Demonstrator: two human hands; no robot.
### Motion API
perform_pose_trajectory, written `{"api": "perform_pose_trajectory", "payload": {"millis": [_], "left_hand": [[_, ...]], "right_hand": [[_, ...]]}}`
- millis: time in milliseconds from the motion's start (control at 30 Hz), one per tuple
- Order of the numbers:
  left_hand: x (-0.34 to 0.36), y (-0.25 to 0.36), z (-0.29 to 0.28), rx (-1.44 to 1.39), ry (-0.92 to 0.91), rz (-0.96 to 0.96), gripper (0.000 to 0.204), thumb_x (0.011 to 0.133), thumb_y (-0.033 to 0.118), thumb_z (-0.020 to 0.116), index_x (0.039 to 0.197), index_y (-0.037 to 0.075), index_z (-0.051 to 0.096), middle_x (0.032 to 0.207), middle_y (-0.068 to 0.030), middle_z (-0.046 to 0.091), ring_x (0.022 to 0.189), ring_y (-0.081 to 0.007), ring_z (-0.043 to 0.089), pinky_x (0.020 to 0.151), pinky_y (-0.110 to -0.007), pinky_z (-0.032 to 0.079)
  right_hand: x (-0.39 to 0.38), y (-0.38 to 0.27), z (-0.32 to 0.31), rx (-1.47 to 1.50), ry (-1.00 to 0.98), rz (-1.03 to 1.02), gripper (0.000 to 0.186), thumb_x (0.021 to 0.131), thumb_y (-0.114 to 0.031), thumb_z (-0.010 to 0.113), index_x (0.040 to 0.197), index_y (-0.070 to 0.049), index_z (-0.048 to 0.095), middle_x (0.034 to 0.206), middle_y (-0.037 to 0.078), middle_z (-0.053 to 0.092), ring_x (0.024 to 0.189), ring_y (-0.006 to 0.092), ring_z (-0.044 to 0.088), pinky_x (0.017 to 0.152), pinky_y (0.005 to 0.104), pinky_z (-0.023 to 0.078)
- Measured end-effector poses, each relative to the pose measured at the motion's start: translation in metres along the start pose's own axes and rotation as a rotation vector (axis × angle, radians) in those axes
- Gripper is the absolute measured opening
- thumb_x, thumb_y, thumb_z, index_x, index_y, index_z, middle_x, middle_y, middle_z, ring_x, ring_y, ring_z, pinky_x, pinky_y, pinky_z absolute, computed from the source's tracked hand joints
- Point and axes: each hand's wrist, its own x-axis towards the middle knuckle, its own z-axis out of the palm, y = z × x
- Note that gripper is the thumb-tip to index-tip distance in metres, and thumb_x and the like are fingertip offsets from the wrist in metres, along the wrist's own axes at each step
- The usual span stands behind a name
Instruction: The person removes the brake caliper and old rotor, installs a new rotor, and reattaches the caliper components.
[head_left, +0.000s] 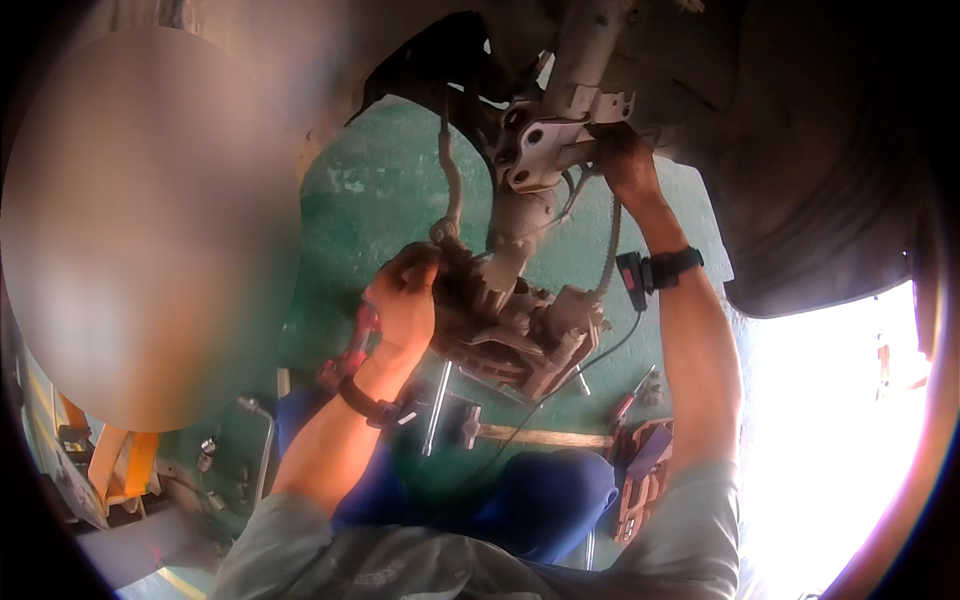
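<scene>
A dusty suspension strut comes down from above, bolted through a two-hole bracket to a steering knuckle. Below it hangs a brake caliper beside other grimy parts. My left hand is closed at the left side of the knuckle, by the lower end of a bent rod; what its fingers grip is hidden. Something red shows against that hand, and I cannot make out its kind. My right hand reaches up beside the strut bracket, its fingertips out of sight behind it.
On the green floor lie a wooden-handled hammer, a metal bar, a bent wrench, a red screwdriver and a reddish-brown case. A dark fender liner curves at the right. A round blur covers the left.
</scene>
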Motion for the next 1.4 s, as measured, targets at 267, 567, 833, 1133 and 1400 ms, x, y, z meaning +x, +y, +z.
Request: {"api": "perform_pose_trajectory", "payload": {"millis": [267,567,833,1133,1400], "left_hand": [[-0.005,0.012,0.01,0.088,-0.018,-0.039,0.017,0.092,0.01,0.06,0.09,-0.003,0.069,0.078,-0.0022,0.068,0.072,-0.0075,0.057,0.069,-0.024,0.045],[-0.002,0.01,0.01,0.159,-0.051,-0.019,0.021,0.095,0.016,0.06,0.088,-0.002,0.068,0.078,-0.0022,0.068,0.071,-0.0066,0.056,0.066,-0.024,0.043],[-0.005,0.018,0.022,0.027,-0.106,-0.056,0.021,0.096,0.014,0.058,0.087,-0.003,0.067,0.078,-0.0039,0.068,0.073,-0.0097,0.058,0.071,-0.025,0.044],[-0.01,0.029,0.023,0.067,-0.107,0.034,0.024,0.095,0.018,0.057,0.091,-0.005,0.066,0.083,-0.0055,0.066,0.079,-0.0129,0.056,0.077,-0.027,0.045],[0.016,0.004,-0.013,0.166,0.084,0.109,0.036,0.096,0.026,0.042,0.099,0.0,0.067,0.103,-0.0101,0.067,0.096,-0.0223,0.06,0.089,-0.034,0.044]], "right_hand": [[0.029,0.026,-0.019,0.445,-0.236,0.18,0.034,0.095,-0.027,0.053,0.111,0.001,0.063,0.095,0.01,0.068,0.088,0.018,0.063,0.076,0.0356,0.05],[0.045,0.03,-0.014,-0.152,-0.189,-0.117,0.023,0.085,-0.025,0.062,0.099,-0.011,0.073,0.097,0.014,0.071,0.09,0.0314,0.068,0.077,0.0384,0.054],[0.014,0.012,-0.058,0.291,-0.312,0.146,0.034,0.094,-0.025,0.058,0.119,-0.003,0.063,0.111,0.015,0.066,0.098,0.0197,0.065,0.078,0.0325,0.053],[-0.104,-0.044,-0.06,0.738,-0.165,0.728,0.025,0.099,-0.019,0.058,0.114,0.002,0.058,0.084,0.009,0.065,0.07,0.0157,0.063,0.062,0.0285,0.052],[-0.103,-0.061,-0.051,0.935,-0.147,0.787,0.028,0.101,-0.025,0.054,0.101,0.001,0.06,0.071,0.003,0.057,0.058,0.0107,0.051,0.055,0.0269,0.043]]}}
